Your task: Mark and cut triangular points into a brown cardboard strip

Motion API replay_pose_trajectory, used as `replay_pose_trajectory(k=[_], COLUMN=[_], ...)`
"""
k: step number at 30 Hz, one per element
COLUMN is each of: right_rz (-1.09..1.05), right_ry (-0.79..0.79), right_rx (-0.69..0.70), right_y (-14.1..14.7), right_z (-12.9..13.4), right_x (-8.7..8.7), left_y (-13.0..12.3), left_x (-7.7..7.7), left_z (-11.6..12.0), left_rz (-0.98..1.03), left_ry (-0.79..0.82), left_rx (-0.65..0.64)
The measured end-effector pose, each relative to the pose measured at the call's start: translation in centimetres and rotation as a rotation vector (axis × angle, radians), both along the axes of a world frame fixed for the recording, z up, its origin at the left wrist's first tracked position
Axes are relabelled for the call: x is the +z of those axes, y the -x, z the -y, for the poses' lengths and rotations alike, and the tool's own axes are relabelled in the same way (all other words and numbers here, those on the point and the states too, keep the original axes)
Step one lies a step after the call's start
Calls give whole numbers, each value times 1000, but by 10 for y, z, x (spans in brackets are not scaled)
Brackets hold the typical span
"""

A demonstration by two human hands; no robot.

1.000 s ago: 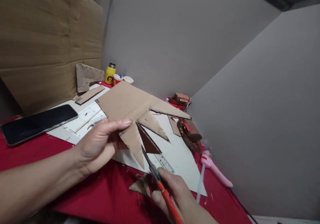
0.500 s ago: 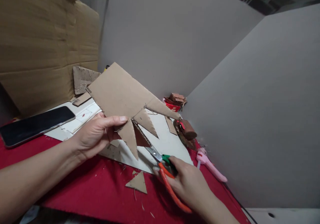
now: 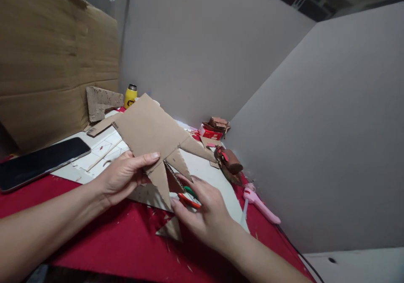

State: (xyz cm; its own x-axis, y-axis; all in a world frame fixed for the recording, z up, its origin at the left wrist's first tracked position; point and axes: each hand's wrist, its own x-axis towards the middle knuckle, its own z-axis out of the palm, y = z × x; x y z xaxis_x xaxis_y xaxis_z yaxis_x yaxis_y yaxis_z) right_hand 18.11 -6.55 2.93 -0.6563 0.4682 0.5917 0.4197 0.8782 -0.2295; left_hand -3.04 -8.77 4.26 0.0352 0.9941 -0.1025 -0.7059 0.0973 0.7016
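Scissors (image 3: 190,202) only partly visible

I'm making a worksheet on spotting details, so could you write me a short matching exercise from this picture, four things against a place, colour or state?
1. scissors
2. spiked cardboard piece
3. glue gun
4. phone

A. dark screen facing up
B. in the left hand
C. pink
D. in the right hand

Pairs: 1-D, 2-B, 3-C, 4-A
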Motion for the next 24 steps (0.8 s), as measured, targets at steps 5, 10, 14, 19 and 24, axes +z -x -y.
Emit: replay_pose_trajectory(k=[5,10,14,19,24], right_rz=[-47,-47,-28,56,93], right_ry=[-83,-49,-4,75,231], right_rx=[33,53,47,50,-41], right_y=[15,14,12,-3,-23], right_z=[-2,5,11,16,16], right_x=[-5,-4,-2,-28,-39], left_y=[-3,-10,-12,10,19], left_x=[2,1,5,28,26], left_z=[4,8,9,-1,-7], left_rz=[38,62,81,149,108], left_ry=[45,43,122,28,-11], left_rx=[5,89,122,358,292])
